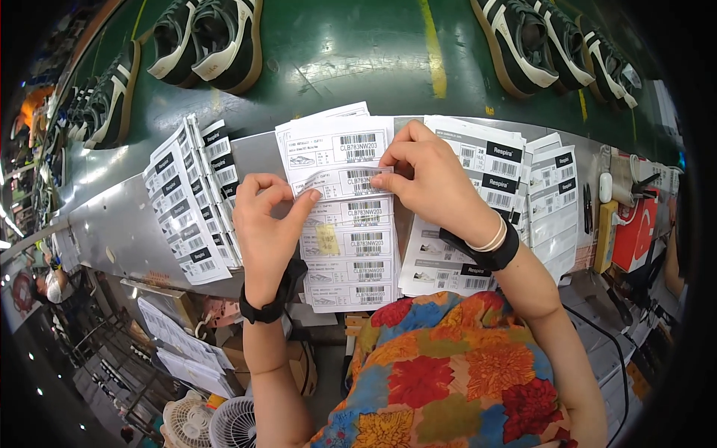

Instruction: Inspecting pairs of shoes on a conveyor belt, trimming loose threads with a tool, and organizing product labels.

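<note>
A stack of white label sheets (349,266) printed with barcodes and small shoe drawings lies in front of me. One label (334,181) in its upper part curls up along its top edge. My left hand (263,228) pinches that label's left end between thumb and forefinger. At its right end, the thumb and forefinger of my right hand (435,181) are also closed on it. A small yellow paper piece (327,240) sits on the sheet below, beside a thin band stretched across. Both wrists wear black bands.
More label sheets with black blocks stand at left (179,216) and lie at right (554,201) on the metal ledge (119,224). Beyond it, dark shoes (226,45) rest on a green surface (343,60). A red box (636,231) is at far right; fans (233,424) are low left.
</note>
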The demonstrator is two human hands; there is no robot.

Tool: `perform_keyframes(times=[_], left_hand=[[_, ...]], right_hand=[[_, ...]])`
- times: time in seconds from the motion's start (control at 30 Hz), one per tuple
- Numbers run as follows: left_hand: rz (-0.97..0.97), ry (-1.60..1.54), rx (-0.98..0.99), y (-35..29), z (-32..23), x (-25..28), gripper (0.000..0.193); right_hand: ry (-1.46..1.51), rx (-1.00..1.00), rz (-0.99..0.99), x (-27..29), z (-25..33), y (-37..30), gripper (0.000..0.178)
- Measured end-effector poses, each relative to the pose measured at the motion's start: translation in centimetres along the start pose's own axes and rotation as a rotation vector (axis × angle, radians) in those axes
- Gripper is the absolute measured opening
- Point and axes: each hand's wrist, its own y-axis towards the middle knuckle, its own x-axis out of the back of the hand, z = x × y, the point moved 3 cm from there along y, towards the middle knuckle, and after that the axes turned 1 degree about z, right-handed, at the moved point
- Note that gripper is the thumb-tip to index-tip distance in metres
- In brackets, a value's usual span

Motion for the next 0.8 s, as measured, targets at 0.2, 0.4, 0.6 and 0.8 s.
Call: perform_keyframes(times=[0.2,0.4,0.6,0.8], left_hand=[[-0.021,-0.128,0.018,0.0,0.6,-0.1,0.02],[0.017,-0.081,0.048,0.1,1.2,-0.2,0.016],[0.006,-0.118,0.058,0.1,1.1,-0.3,0.018],[0.026,-0.001,0.011,0.2,1.1,-0.4,0.02]], right_hand=[[-0.011,-0.035,0.01,-0.4,0.0,0.0,0.017],[-0.039,-0.022,-0.005,-0.4,0.0,0.1,0.017],[-0.012,-0.045,-0.006,-0.6,0.1,0.0,0.017],[-0.048,-0.04,-0.016,-0.6,-0.2,0.0,0.016]])
